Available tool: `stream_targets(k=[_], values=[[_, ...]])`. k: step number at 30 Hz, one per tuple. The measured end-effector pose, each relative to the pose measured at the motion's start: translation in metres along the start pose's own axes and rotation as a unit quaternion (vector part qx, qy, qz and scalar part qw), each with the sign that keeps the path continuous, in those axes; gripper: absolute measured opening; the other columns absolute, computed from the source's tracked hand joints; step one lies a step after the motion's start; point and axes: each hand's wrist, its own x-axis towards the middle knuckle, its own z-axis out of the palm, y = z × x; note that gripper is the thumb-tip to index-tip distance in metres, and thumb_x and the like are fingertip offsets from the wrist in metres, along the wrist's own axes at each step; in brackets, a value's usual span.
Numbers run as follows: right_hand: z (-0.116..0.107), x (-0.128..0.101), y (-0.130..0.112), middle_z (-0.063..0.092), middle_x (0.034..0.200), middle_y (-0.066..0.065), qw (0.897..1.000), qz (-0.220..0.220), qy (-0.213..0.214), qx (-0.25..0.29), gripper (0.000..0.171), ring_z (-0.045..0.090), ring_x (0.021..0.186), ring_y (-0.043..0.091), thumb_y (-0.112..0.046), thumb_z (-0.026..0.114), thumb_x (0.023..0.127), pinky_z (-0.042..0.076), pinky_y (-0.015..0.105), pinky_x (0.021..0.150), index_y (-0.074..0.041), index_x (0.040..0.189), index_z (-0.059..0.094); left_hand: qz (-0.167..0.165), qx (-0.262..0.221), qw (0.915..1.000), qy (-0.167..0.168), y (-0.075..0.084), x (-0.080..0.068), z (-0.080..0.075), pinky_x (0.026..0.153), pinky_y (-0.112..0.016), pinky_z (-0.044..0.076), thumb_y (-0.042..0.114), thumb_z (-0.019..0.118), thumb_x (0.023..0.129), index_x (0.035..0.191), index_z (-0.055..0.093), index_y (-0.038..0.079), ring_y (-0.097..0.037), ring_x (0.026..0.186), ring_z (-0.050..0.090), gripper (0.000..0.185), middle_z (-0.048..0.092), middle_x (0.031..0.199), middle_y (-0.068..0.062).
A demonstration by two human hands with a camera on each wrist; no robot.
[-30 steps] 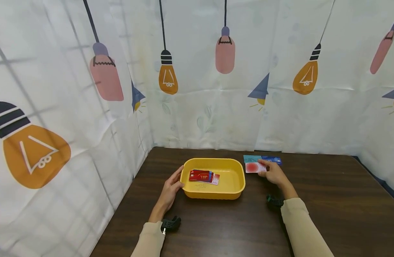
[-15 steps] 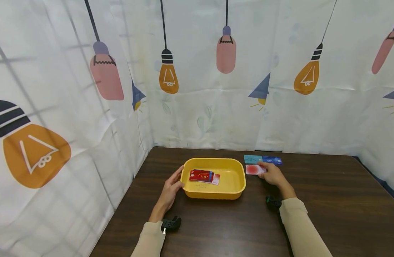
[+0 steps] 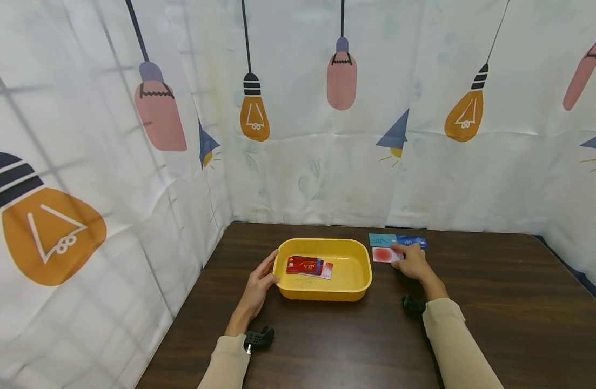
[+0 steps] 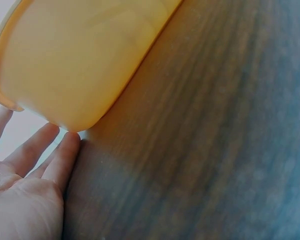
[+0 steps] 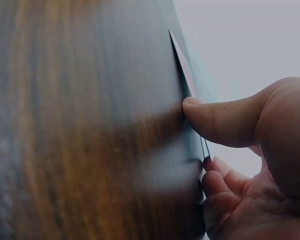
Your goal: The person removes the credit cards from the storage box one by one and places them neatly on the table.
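Note:
A yellow tray [image 3: 322, 294] sits on the dark wooden table and holds a small pile of cards [image 3: 308, 266], a red VIP card on top. My left hand [image 3: 259, 285] rests with straight fingers against the tray's left end; the left wrist view shows fingertips [image 4: 65, 150] touching the tray [image 4: 80, 60]. My right hand [image 3: 412, 262] is on a white card with a red spot [image 3: 382, 254], right of the tray. In the right wrist view the thumb [image 5: 215, 117] and fingers pinch this card [image 5: 182, 75], its edge raised off the table.
A teal card [image 3: 381, 240] and a blue card [image 3: 415, 241] lie just behind the white one. Curtains printed with light bulbs close in the table at the back and left. Bare table [image 3: 497, 302] stretches to the right and towards me.
My right hand has shifted only slightly on the white and red card. The left hand and the tray have stayed where they were.

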Motion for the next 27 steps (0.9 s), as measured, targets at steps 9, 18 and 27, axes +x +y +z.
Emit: stream_targets(k=[9, 18, 27], values=[[0.0007, 0.0000, -0.0016, 0.033, 0.133, 0.046, 1.000, 0.014, -0.007, -0.004, 0.051, 0.031, 0.117, 0.056, -0.009, 0.066, 0.091, 0.031, 0.068, 0.100, 0.003, 0.139, 0.058, 0.005, -0.001, 1.0000, -0.001, 0.0002, 0.0002, -0.0001, 0.097, -0.020, 0.051, -0.004, 0.048, 0.095, 0.160, 0.037, 0.020, -0.038, 0.142, 0.042, 0.069, 0.041, 0.161, -0.017], [0.0016, 0.0010, -0.0005, 0.038, 0.126, 0.039, 1.000, 0.011, -0.005, -0.009, 0.051, 0.034, 0.111, 0.052, -0.012, 0.065, 0.093, 0.036, 0.064, 0.093, 0.001, 0.141, 0.058, 0.001, -0.002, 1.0000, -0.002, 0.0018, 0.0005, -0.0002, 0.097, -0.020, 0.051, -0.004, 0.047, 0.096, 0.159, 0.037, 0.020, -0.038, 0.142, 0.042, 0.069, 0.041, 0.161, -0.016], [0.0014, -0.0003, -0.0006, 0.040, 0.125, 0.038, 1.000, 0.007, -0.005, -0.015, 0.045, 0.036, 0.108, 0.050, -0.013, 0.064, 0.094, 0.038, 0.062, 0.090, -0.001, 0.138, 0.060, -0.001, 0.001, 1.0000, -0.001, 0.0024, -0.0004, 0.0012, 0.100, -0.022, 0.050, -0.004, 0.047, 0.095, 0.160, 0.037, 0.020, -0.037, 0.143, 0.042, 0.070, 0.040, 0.161, -0.016]])
